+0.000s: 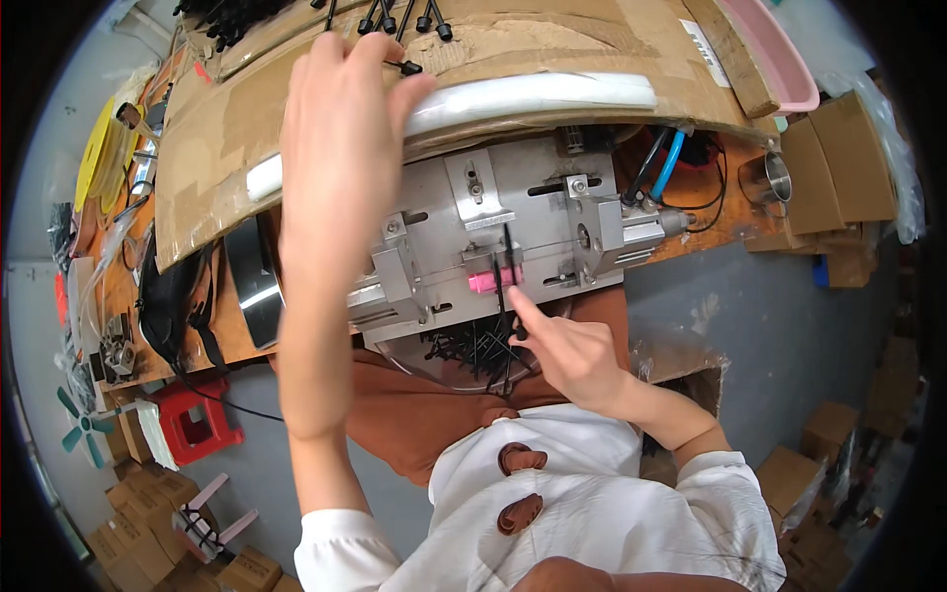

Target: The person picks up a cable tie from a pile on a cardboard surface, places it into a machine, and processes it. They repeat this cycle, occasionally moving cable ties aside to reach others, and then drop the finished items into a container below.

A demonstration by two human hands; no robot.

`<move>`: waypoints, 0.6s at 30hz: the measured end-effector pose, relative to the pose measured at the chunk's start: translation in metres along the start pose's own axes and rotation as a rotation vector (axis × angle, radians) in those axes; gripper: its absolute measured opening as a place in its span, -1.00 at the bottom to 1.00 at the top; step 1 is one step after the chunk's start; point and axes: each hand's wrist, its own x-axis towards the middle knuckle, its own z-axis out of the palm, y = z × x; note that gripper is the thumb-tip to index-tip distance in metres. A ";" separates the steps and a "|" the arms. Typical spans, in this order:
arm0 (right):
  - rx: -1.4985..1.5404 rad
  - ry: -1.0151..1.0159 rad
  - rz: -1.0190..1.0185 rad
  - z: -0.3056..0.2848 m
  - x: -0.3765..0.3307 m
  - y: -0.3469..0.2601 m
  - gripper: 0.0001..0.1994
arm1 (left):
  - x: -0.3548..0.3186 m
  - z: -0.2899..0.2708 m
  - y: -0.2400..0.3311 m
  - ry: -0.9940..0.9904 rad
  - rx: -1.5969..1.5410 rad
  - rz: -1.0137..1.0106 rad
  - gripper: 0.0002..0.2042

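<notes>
My left hand [340, 128] reaches up over a cardboard sheet [552, 49], its fingertips closed on a black cable tie [406, 67] at the edge of a row of several black ties [395, 18]. My right hand [572, 360] is below a grey metal fixture [493, 212], index finger stretched out. It pinches a thin upright black cable tie [506, 259] that runs past the pink part [491, 281] in the fixture's slot. A white foam strip [552, 94] lies along the cardboard edge above the fixture.
A clear bowl of loose black ties [473, 353] sits under the fixture, against my brown apron. Blue and black hoses [666, 163] leave the fixture's right side. A metal cup [769, 180], pink tray [779, 59], cardboard boxes [848, 158], red stool [197, 419] and yellow rolls [94, 158] surround the bench.
</notes>
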 end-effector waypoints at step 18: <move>-0.397 -0.004 -0.060 -0.038 0.247 0.051 -0.85 | -0.154 -0.038 0.101 -0.322 -0.274 -0.188 -0.36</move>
